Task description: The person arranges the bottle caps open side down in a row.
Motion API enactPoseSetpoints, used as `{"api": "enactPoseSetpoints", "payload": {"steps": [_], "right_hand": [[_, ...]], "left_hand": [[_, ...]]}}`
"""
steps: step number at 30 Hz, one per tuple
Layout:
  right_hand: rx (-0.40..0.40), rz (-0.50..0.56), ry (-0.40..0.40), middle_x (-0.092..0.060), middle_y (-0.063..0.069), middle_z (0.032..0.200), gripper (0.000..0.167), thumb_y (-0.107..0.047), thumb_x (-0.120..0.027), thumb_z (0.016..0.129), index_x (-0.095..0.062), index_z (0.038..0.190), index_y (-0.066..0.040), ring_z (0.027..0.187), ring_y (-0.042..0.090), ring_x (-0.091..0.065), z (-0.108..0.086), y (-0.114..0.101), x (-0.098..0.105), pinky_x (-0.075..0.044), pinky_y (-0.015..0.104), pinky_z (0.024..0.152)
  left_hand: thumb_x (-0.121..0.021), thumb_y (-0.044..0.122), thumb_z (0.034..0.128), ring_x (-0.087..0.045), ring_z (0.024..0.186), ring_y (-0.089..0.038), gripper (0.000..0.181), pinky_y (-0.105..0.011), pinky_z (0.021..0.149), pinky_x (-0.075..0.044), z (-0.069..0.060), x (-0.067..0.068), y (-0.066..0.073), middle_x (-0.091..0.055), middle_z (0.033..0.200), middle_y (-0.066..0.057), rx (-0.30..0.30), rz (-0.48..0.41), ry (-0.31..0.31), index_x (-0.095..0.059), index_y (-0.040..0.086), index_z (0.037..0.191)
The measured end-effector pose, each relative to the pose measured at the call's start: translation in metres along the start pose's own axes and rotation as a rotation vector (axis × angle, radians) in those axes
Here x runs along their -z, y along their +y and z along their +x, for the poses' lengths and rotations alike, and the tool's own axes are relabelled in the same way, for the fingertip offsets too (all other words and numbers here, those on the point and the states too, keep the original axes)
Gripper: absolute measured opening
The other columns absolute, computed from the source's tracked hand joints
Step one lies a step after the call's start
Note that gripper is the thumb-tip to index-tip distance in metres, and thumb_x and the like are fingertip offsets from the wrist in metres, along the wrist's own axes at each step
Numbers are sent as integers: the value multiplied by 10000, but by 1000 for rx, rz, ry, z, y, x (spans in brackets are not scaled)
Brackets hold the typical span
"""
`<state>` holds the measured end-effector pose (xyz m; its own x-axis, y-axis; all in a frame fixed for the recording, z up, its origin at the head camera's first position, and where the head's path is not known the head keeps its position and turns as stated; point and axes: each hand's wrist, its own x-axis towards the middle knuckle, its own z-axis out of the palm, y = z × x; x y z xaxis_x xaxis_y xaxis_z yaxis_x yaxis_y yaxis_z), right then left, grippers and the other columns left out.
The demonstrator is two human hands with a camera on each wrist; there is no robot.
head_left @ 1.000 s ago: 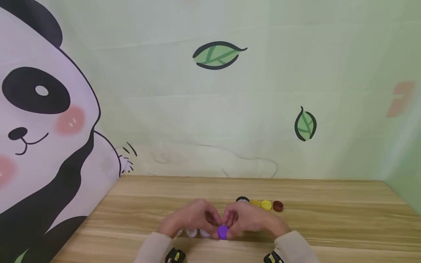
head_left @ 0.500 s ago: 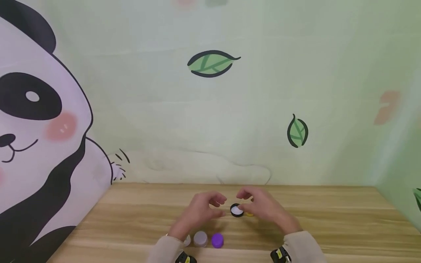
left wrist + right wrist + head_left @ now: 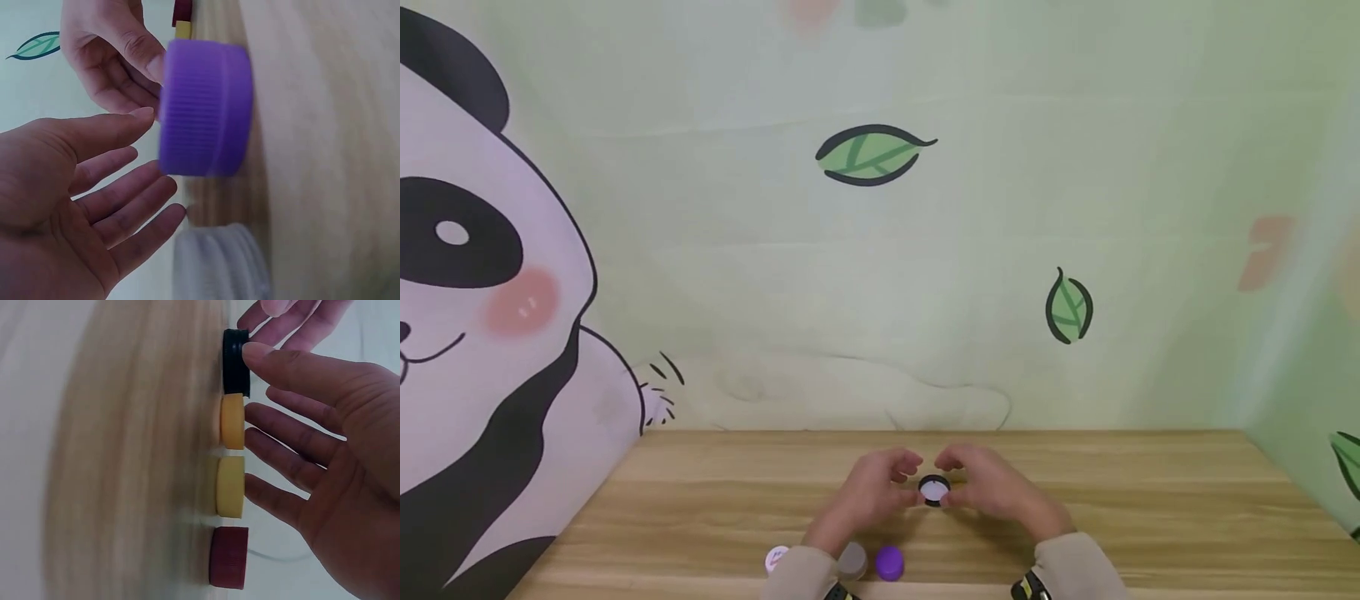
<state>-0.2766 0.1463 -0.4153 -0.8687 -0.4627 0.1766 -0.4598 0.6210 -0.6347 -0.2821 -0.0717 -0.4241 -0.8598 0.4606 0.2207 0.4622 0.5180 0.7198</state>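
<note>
A black bottle cap (image 3: 934, 492) with a white inside lies on the wooden table between my hands. My left hand (image 3: 874, 490) is at its left side, thumb tip close to the rim, fingers spread and loosely bent. From the right, my right hand (image 3: 992, 485) reaches it; in the right wrist view the thumb tip touches the cap's edge and the fingers stay extended. Nearer to me sits a purple cap (image 3: 890, 564), large in the left wrist view and apart from both hands. Beside it is a greyish cap (image 3: 852, 562), partly behind the left sleeve.
An orange-yellow cap (image 3: 232, 422), a yellow cap (image 3: 231, 487) and a dark red cap (image 3: 229, 557) continue the black cap's row; the right hand hides them in the head view. A white cap with a pink mark (image 3: 775, 558) lies left. A panda-printed backdrop (image 3: 760, 250) borders the table.
Both hands have let go of the purple cap and moved forward to the black cap. The left hand has closed in on the black cap's left side. The head view has tilted up slightly.
</note>
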Motion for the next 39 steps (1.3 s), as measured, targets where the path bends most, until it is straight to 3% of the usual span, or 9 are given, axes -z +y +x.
{"api": "enactPoseSetpoints", "payload": {"steps": [9,16,23,31,39], "right_hand": [[63,-17,-9,-754,121,1062,318,13,-878,812,-704,1078,7,1067,347,-699,-2,6,-4,-521,579,993],[62,-8,2,-752,98,1042,291,11,-872,824,-716,1068,-15,1040,330,-697,5,5,-7,-527,581,969],[56,68,27,-754,55,1102,233,-60,-854,886,-740,1089,-60,1136,343,-680,4,-5,-3,-498,616,1016],[41,170,47,-752,-3,1115,155,-217,-779,988,-753,1106,-120,1129,274,-679,-1,-18,8,-497,627,1012],[67,190,49,-745,-19,1123,120,-195,-738,1019,-757,1112,-121,1154,287,-678,-5,-24,17,-552,543,983]], "left_hand": [[-852,-9,844,-726,1045,-332,417,-497,943,-572,1,-5,0,-763,1102,-153,-21,35,-35,-702,-37,1231],[-865,21,841,-729,1051,-318,428,-484,947,-573,0,0,-4,-769,1115,-141,-24,26,-43,-707,-19,1236],[-848,-33,827,-728,1000,-296,344,-409,852,-601,-5,5,-7,-785,1087,-104,-101,59,64,-765,30,1155],[-860,-26,846,-743,930,-271,239,-363,761,-622,-10,13,2,-792,999,-41,-190,125,195,-802,77,1054],[-870,65,881,-752,916,-227,182,-297,753,-602,-11,18,11,-793,1010,5,-209,157,239,-816,112,1048]]}}
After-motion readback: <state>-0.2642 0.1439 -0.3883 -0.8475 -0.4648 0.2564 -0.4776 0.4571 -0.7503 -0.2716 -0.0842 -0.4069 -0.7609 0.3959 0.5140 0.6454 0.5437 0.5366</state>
